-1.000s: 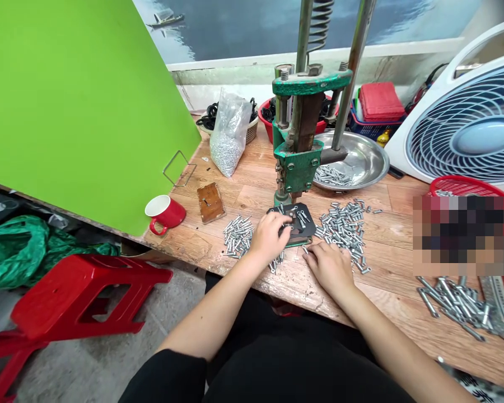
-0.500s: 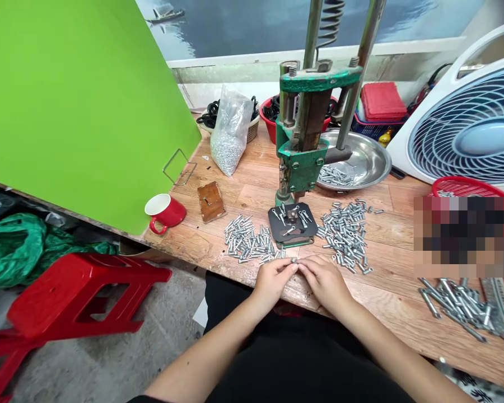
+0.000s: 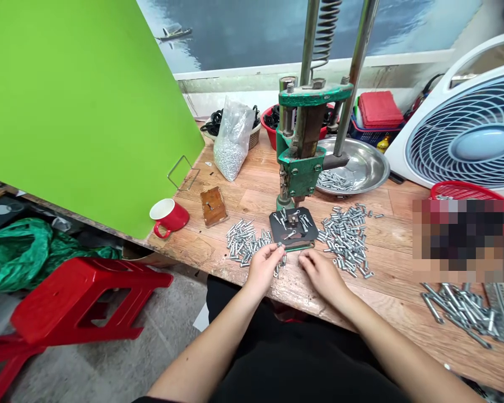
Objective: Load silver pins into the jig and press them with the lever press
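My left hand [image 3: 262,270] pinches a small metal sleeve [image 3: 279,245] between thumb and fingertips, just in front of the press plate. My right hand [image 3: 324,275] is apart from it to the right, low over the table edge, thumb against its curled fingers; what is between them, if anything, is hidden. Ahead stands a green hand press [image 3: 304,173]. On its black plate [image 3: 286,238] lie several small eye bolts. A heap of slim eye bolts [image 3: 241,238] lies left of the plate, and a heap of sleeved eye bolts [image 3: 348,240] lies right of it.
A red mug [image 3: 174,215] and a brown wooden block [image 3: 214,207] sit left. Behind are a plastic bag of small metal parts [image 3: 231,151], a steel bowl [image 3: 373,168] and a fan [image 3: 483,140]. Longer metal bolts [image 3: 457,308] lie at right. A red stool [image 3: 67,302] stands below.
My hands have parted: the left moved slightly left and forward with the metal sleeve, the right drew back to the right. The camera view shifted a little.
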### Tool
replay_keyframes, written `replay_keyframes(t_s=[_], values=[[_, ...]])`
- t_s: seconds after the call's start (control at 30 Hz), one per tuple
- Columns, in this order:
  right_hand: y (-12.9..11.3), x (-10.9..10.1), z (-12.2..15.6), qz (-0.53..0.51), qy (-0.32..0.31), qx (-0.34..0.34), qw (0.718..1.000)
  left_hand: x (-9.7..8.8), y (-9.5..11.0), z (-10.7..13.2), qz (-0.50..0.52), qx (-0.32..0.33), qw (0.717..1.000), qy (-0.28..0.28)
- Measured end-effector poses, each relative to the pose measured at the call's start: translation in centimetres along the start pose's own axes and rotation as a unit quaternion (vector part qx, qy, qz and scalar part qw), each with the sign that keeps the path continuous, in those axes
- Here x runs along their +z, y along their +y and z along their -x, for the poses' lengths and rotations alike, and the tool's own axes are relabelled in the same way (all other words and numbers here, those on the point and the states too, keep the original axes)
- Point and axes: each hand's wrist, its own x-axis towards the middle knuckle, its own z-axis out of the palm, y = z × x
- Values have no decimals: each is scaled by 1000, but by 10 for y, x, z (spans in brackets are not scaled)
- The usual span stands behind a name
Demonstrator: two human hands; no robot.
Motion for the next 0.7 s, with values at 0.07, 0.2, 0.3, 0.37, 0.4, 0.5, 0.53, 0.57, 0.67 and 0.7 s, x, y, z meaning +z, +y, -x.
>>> replay_keyframes(t_s=[0.07, 0.2, 0.3, 0.37, 0.4, 0.5, 0.53, 0.57, 0.67, 0.7], values=[[-7, -7, -2, -55, -20, 17, 998, 2, 0, 1, 28, -31, 999, -25], [-25, -23, 0, -356, -66, 122, 924, 8, 0, 6, 67, -58, 994, -70], [-35, -28, 4, -521, -72, 190, 829, 13, 5, 11, 80, -58, 991, -87], [-37, -28, 7, -548, -60, 195, 811, 18, 10, 15, 79, -55, 991, -90], [-37, -27, 8, -556, -52, 193, 807, 20, 12, 17, 77, -54, 991, -90], [-37, -23, 10, -566, -37, 187, 802, 26, 15, 21, 84, -57, 991, -92], [-36, -21, 10, -565, -37, 183, 804, 28, 15, 22, 89, -61, 990, -94], [-36, -20, 11, -563, -37, 177, 807, 29, 15, 22, 96, -65, 989, -96], [-38, -18, 11, -553, -44, 155, 818, 31, 12, 23, 119, -80, 984, -107], [-38, -17, 11, -549, -42, 148, 821, 32, 11, 24, 133, -88, 981, -112]])
